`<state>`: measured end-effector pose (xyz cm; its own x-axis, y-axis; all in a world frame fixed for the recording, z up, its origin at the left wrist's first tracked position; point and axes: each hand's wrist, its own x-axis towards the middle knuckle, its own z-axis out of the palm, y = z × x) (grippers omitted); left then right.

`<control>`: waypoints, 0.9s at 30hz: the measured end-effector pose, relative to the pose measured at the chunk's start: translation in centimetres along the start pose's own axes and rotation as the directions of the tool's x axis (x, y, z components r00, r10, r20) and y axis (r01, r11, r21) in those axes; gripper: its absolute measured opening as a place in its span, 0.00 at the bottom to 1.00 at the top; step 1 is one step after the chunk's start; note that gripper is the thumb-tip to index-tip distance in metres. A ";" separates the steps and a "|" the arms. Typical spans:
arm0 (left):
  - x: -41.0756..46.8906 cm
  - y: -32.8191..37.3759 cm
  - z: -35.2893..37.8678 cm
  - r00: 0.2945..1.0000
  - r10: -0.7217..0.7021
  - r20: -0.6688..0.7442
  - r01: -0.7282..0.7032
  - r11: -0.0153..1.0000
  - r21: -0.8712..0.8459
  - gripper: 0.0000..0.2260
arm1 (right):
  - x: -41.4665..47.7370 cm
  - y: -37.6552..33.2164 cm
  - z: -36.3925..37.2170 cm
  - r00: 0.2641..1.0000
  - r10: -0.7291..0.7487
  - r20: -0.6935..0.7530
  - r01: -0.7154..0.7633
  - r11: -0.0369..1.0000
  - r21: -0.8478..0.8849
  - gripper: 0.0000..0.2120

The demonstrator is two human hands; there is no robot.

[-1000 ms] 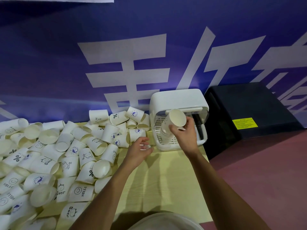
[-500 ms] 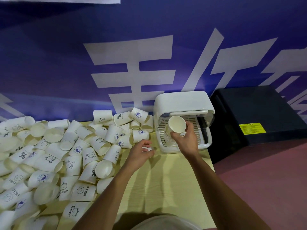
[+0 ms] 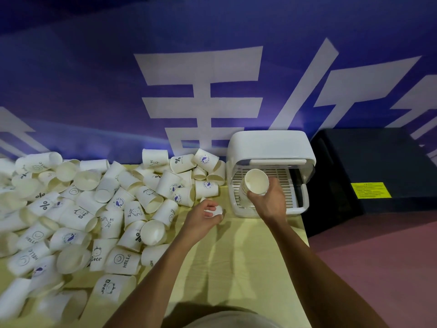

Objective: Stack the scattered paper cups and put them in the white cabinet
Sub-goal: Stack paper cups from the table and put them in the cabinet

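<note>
At the right end of the yellow counter (image 3: 248, 256), the white cabinet (image 3: 269, 143) stands open at the front. The right hand (image 3: 269, 204) grips a stack of paper cups (image 3: 256, 184) just inside the opening, over the slatted tray, with the top cup's mouth tilted toward the camera. Just left of the cabinet, the left hand (image 3: 201, 218) is low over the counter, fingers curled around a small white object (image 3: 216, 211) too hidden to identify. Scattered paper cups (image 3: 170, 183) lie heaped across the counter's left half, below a blue banner (image 3: 94, 91).
</note>
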<state>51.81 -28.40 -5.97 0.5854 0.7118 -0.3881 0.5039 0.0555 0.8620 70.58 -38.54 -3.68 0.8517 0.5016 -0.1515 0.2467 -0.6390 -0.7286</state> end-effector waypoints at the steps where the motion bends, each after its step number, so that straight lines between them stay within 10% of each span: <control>1: -0.1 -0.1 0.1 1.000 0.002 -0.004 -0.002 1.000 -0.005 0.15 | 0.0 0.0 0.0 1.000 0.011 0.003 -0.011 1.000 -0.015 0.31; 27: 0.0 -0.2 1.3 1.000 -0.002 0.021 0.003 1.000 -0.026 0.14 | 0.6 -0.4 0.4 0.996 0.043 0.080 -0.024 0.974 -0.226 0.37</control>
<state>52.53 -29.35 -6.60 0.5978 0.6966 -0.3969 0.4891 0.0754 0.8690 70.78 -37.78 -3.74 0.8220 0.5185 -0.2356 0.3243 -0.7662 -0.5548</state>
